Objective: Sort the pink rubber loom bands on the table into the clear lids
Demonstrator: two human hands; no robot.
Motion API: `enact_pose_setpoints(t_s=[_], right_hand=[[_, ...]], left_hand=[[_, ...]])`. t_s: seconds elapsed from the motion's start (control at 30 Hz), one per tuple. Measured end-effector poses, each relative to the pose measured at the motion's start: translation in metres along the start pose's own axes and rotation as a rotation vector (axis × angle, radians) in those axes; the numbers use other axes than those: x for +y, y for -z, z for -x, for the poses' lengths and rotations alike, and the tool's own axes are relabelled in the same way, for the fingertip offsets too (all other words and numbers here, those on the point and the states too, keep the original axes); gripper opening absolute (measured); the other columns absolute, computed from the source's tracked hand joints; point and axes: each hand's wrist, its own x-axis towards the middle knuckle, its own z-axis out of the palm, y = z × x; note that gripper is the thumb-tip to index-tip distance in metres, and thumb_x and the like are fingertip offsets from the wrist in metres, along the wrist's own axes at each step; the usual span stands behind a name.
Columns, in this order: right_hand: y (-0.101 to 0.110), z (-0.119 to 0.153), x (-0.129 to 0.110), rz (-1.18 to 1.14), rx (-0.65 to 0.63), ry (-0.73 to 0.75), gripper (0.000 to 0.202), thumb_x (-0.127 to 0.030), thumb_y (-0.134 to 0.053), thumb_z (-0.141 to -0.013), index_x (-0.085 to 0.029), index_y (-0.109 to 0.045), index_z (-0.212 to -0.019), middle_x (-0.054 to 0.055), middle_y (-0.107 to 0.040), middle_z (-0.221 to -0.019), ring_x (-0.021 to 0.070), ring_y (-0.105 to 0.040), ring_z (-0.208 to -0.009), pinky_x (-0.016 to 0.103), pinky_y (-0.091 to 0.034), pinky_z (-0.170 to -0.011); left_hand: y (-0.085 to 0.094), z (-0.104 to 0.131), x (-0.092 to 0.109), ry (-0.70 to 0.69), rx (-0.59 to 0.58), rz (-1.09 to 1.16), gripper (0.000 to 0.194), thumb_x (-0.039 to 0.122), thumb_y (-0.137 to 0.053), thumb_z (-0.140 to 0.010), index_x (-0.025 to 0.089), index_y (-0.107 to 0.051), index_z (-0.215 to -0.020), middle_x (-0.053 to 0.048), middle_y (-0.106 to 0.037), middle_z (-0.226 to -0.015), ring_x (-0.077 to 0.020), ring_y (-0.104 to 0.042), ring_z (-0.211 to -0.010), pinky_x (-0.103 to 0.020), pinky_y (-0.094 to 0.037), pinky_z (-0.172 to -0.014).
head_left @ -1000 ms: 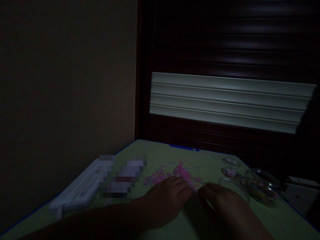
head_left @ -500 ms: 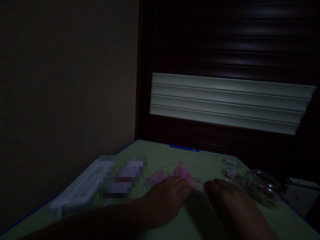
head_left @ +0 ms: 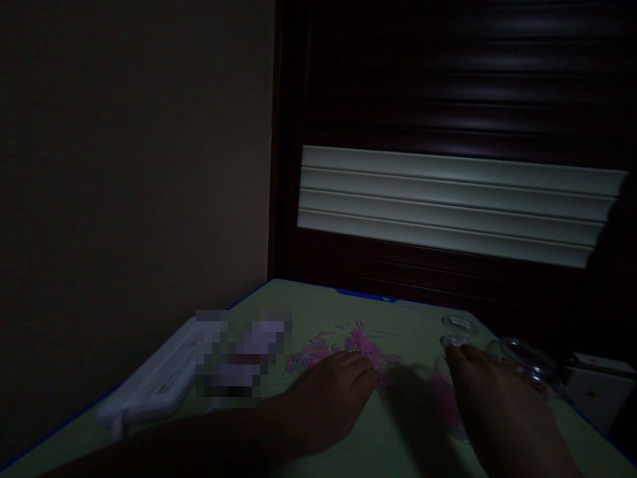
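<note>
In the head view, rests the left hand (head_left: 338, 392) palm down at the near side of the pink pile (head_left: 365, 345), fingers together and curved; cannot tell, with palm and fingertips hidden, whether gripping anything. Holds the right hand (head_left: 502, 405) over and beside the tub (head_left: 448, 408), clear-walled with pink inside, fingers bent and pointing forward; cannot tell in the dim light whether closed on anything, or whether touching the tub. Has the pile, small pink bits mixed with paler ones, spread on the pale green table (head_left: 308, 302) near the middle, partly covered by the left hand, with loose bits scattered at the far side. Sees a small dish (head_left: 450, 341) at the right fingertips, partly hidden, and farther back a clear lid (head_left: 460, 323) with a white label. Has the jar (head_left: 527, 358), clear and open-topped, behind the right hand, and a white box (head_left: 594, 392) by the table's right edge. To the left, has a white power strip (head_left: 154, 375) lying aslant, then a pixelated object (head_left: 249, 355), impossible to make out. Faces a dark slatted door (head_left: 448, 79) with a pale panel (head_left: 448, 199).
</note>
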Motion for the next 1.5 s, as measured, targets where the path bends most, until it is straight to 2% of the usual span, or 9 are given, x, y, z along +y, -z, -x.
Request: enact_pose_setpoints(t_s=[0.13,0.3,0.53,0.67,0.8,0.93,1.1,1.37,1.5], right_hand=[[0.004,0.002,-0.002,0.055,-0.074,0.054,0.034,0.004,-0.038,-0.066,-0.014,-0.063,-0.081,0.014,-0.065,-0.081,0.0266,-0.063,-0.067,0.037,-0.045,-0.054],[0.013,0.003,-0.008,0.098,-0.031,0.048,0.036,0.006,-0.037,-0.064,-0.016,-0.063,-0.075,0.014,-0.065,-0.077,0.0273,-0.062,-0.065,0.037,-0.044,-0.053],[0.002,0.004,-0.002,0.056,-0.037,0.064,0.034,0.005,-0.039,-0.063,-0.015,-0.063,-0.079,0.015,-0.065,-0.08,0.0268,-0.062,-0.064,0.038,-0.045,-0.053],[0.006,0.004,-0.004,0.059,-0.036,0.068,0.034,0.006,-0.039,-0.063,-0.013,-0.063,-0.079,0.018,-0.064,-0.085,0.0275,-0.062,-0.067,0.038,-0.046,-0.055],[0.01,0.002,-0.007,0.024,-0.014,0.1,0.038,0.006,-0.038,-0.064,-0.011,-0.063,-0.088,0.017,-0.064,-0.088,0.0273,-0.062,-0.072,0.039,-0.047,-0.059],[0.001,-0.001,-0.01,-0.145,-0.001,0.185,0.042,0.001,-0.039,-0.071,-0.011,-0.059,-0.105,0.016,-0.063,-0.095,0.0252,-0.06,-0.08,0.037,-0.047,-0.066],[-0.01,0.0,-0.023,-0.465,-0.1,0.229,0.034,-0.002,-0.039,-0.076,-0.02,-0.061,-0.094,0.006,-0.063,-0.085,0.0178,-0.061,-0.073,0.028,-0.046,-0.063],[-0.019,-0.004,-0.03,-0.441,-0.11,0.263,0.031,0.0,-0.043,-0.072,-0.023,-0.062,-0.079,0.003,-0.065,-0.081,0.0169,-0.061,-0.071,0.024,-0.042,-0.06],[-0.014,-0.003,-0.029,-0.455,-0.107,0.281,0.027,-0.004,-0.043,-0.073,-0.023,-0.062,-0.075,0.001,-0.062,-0.07,0.0149,-0.06,-0.066,0.021,-0.038,-0.054]], left_hand=[[0.0,0.0,0.0,0.002,0.012,0.005,0.015,0.007,-0.036,-0.084,0.014,-0.048,-0.087,-0.005,-0.053,-0.084,-0.0161,-0.048,-0.076,-0.03,-0.042,-0.074],[0.001,0.0,0.001,-0.007,0.007,0.007,0.014,0.006,-0.037,-0.083,0.014,-0.048,-0.087,-0.005,-0.053,-0.085,-0.0164,-0.048,-0.077,-0.03,-0.042,-0.074],[0.001,-0.002,0.001,0.0,0.009,0.0,0.015,0.006,-0.037,-0.084,0.014,-0.048,-0.09,-0.005,-0.054,-0.085,-0.0163,-0.049,-0.076,-0.029,-0.042,-0.072],[0.001,-0.001,0.0,-0.007,0.018,0.0,0.015,0.007,-0.036,-0.085,0.013,-0.049,-0.088,-0.005,-0.054,-0.084,-0.016,-0.048,-0.075,-0.029,-0.042,-0.071],[0.002,-0.001,0.001,-0.001,0.03,-0.009,0.015,0.008,-0.036,-0.087,0.013,-0.049,-0.087,-0.005,-0.054,-0.083,-0.0158,-0.048,-0.075,-0.029,-0.042,-0.069],[0.002,-0.001,0.001,-0.01,0.031,0.006,0.014,0.009,-0.036,-0.087,0.013,-0.049,-0.088,-0.005,-0.054,-0.084,-0.0156,-0.048,-0.075,-0.029,-0.042,-0.07],[-0.002,-0.001,0.0,-0.016,0.064,0.001,0.017,0.009,-0.034,-0.088,0.013,-0.05,-0.085,-0.005,-0.053,-0.082,-0.0154,-0.048,-0.075,-0.029,-0.041,-0.07],[0.001,-0.001,0.001,-0.027,0.031,0.025,0.015,0.008,-0.035,-0.087,0.014,-0.049,-0.09,-0.005,-0.054,-0.085,-0.0163,-0.048,-0.077,-0.03,-0.041,-0.073],[0.002,-0.001,0.002,-0.035,0.017,0.022,0.015,0.007,-0.036,-0.086,0.014,-0.048,-0.089,-0.005,-0.053,-0.084,-0.0156,-0.048,-0.077,-0.029,-0.041,-0.074]])
